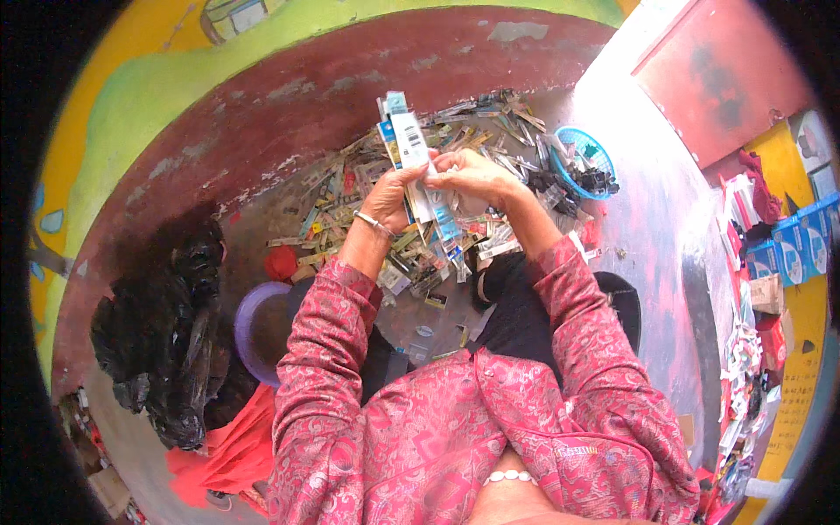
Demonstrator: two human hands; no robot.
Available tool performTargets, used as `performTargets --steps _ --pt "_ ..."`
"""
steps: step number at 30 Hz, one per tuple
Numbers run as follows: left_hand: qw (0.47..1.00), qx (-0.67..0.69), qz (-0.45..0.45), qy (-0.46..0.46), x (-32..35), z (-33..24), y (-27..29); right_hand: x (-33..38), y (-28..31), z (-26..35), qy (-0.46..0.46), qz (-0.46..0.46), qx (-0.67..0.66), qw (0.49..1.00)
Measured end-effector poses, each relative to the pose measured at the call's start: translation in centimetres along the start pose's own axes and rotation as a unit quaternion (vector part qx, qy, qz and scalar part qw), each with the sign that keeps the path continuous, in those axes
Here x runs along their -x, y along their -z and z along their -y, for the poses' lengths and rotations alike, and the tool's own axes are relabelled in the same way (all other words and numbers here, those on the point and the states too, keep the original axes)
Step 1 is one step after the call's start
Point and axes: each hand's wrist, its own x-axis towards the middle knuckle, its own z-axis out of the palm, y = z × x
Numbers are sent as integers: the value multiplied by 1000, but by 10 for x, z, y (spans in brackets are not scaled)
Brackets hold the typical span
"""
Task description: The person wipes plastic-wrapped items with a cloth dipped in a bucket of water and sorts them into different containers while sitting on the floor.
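In front of my chest I hold up a bundle of long flat packets [408, 138], white, blue and yellow, the front one with a barcode. My left hand [386, 201], with a bracelet at the wrist, is wrapped round the bundle from the left. From the right, my right hand [477, 177] pinches the bundle's middle with thumb and fingers. The packets stand roughly upright, and their lower ends hang below my hands. Beyond and under them, a loose pile of similar narrow packets [337, 210] spreads over the floor.
Right of the pile, a light-blue plastic basket [607, 157] holds dark items. At left are a purple basin [247, 337], a heap of black plastic bags [157, 319] and red sheeting [236, 437]. A maroon-and-green wall [201, 140] curves behind; stacked goods [744, 350] line the right.
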Motion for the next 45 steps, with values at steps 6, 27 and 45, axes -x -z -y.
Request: performTargets --steps 6,27,45 --pt "978 120 -131 -113 -19 -21 19 12 19 -23 -98 -175 -99 975" --pt "956 -210 -91 -184 -3 -14 -18 -24 -51 -37 -100 -111 -534 833" --pt "969 -198 -51 137 7 16 -12 4 12 -14 -45 -184 -221 957"
